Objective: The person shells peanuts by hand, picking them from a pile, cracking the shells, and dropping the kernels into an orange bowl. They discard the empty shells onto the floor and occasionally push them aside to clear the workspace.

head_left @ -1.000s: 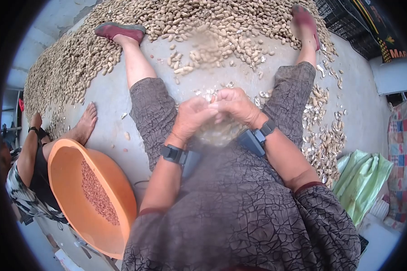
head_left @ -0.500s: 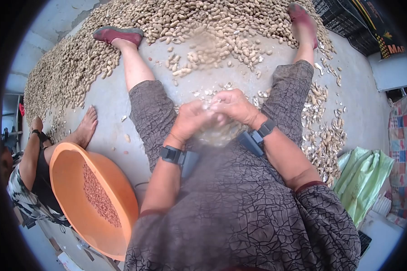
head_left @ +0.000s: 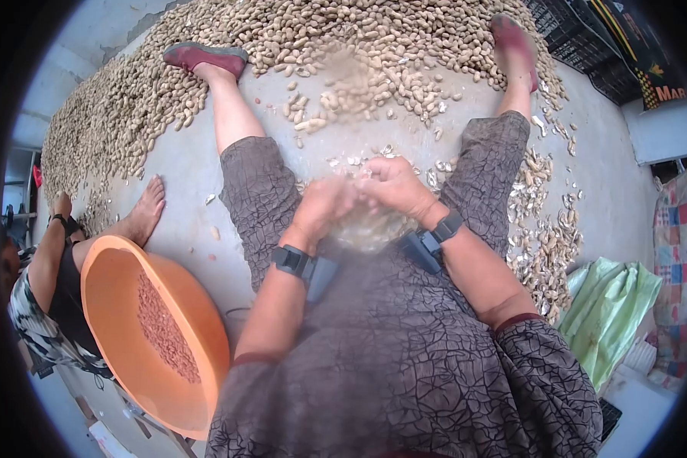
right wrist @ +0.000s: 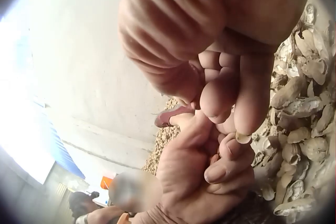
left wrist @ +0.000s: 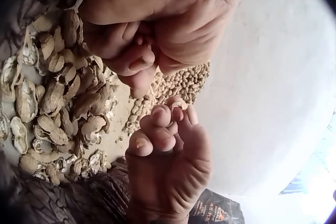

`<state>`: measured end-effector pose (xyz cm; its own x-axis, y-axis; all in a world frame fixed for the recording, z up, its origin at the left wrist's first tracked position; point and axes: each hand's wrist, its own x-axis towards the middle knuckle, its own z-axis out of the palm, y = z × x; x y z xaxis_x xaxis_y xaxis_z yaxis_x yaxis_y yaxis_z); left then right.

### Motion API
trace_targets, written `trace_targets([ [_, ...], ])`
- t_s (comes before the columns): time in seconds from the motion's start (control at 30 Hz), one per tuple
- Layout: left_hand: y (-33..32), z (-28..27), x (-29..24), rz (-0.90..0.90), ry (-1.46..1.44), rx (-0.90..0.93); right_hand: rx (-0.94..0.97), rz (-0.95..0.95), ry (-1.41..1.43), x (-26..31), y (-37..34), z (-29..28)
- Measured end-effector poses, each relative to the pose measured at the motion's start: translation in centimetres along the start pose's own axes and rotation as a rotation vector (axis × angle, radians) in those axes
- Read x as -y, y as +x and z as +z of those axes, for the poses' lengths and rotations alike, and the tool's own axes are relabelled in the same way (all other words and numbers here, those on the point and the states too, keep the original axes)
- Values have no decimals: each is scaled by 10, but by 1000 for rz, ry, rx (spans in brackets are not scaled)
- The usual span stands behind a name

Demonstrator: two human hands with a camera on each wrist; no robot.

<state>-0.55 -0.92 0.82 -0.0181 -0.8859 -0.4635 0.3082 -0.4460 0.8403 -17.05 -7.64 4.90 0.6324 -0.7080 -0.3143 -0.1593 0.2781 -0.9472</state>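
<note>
In the head view the left hand [head_left: 324,202] and right hand [head_left: 395,187] meet above a heap of shells between the thighs. The left wrist view shows the right hand [left wrist: 170,166] pinching an opened peanut shell [left wrist: 181,103] with a reddish kernel [left wrist: 178,113] in it. Above it, the left hand [left wrist: 157,14] has curled fingers around small reddish pieces that look like kernels, mostly hidden. In the right wrist view the fingertips of both hands are close together, and broken shells [right wrist: 299,108] lie beside them.
A large peanut pile [head_left: 282,34] spreads beyond the feet. An orange basin [head_left: 198,336] with red kernels [head_left: 166,328] stands at the left, beside another seated person [head_left: 42,282]. More shells [head_left: 546,259], a green sack [head_left: 611,313] and a black crate [head_left: 580,49] are at the right.
The two hands have stayed together over the shells, with small, blurred finger movements. The left hand's fingers have shifted slightly. The basin and the pile are unchanged.
</note>
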Motion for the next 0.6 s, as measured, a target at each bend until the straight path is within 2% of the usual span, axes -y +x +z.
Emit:
trace_targets([
  [0.03, 1, 3, 0, -88, -109, -4, 1, 2, -3, -4, 1, 3],
  [0.07, 2, 5, 0, -174, -219, -8, -18, -138, -167, -10, 2, 7],
  [0.1, 2, 8, -2, -172, -224, -9, -35, -279, -332, -10, 2, 10],
  [0.13, 2, 11, -3, -189, -282, 1, -30, -279, -337, -8, 1, 11],
  [0.2, 0, 11, -6, -211, -351, 4, -29, -449, -554, -4, -3, 15],
  [0.27, 1, 10, -6, -204, -363, 72, -38, -435, -572, -1, -5, 16],
  [0.33, -5, 13, -12, -200, -404, 65, -50, -436, -594, -3, -7, 15],
  [0.4, 1, 8, -9, -196, -366, 107, -55, -315, -471, 0, -6, 12],
  [0.43, 3, 4, -5, -155, -418, 159, -55, -322, -478, 4, -6, 11],
  [0.5, 5, 3, -5, -159, -359, 106, -73, -104, -324, 12, -10, 9],
  [0.53, 5, 4, -7, -168, -298, 51, -76, -110, -332, 12, -10, 8],
  [0.6, 5, 1, -10, -136, -353, 50, -46, -92, -366, 8, -7, 1],
])
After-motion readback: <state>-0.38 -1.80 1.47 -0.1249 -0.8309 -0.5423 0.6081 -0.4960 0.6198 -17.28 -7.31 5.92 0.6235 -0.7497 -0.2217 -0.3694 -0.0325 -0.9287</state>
